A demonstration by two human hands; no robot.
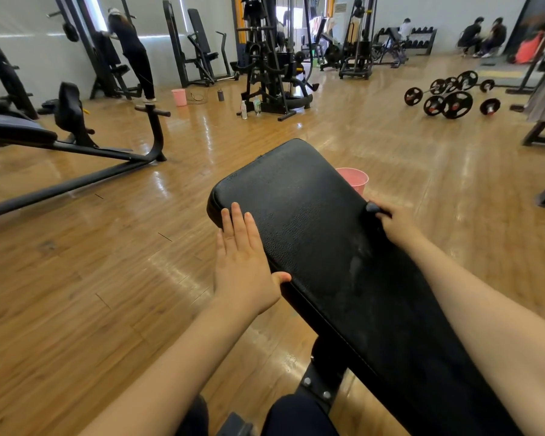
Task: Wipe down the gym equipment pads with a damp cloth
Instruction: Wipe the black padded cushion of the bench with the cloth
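A long black bench pad (312,221) runs from the lower right up to the middle of the view, with a pale damp streak on its surface. My left hand (243,262) lies flat with straight fingers against the pad's left edge, thumb resting on top. At the pad's right edge, my right hand (397,223) grips a small dark bunched cloth (373,207); most of the cloth is hidden in the fist.
A pink bucket (356,179) stands on the wooden floor just behind the pad. Another bench (19,130) is at the left, barbells (453,100) lie at the back right, and bottles (244,110) stand by a machine. One person stands at the far left; others sit at the back right.
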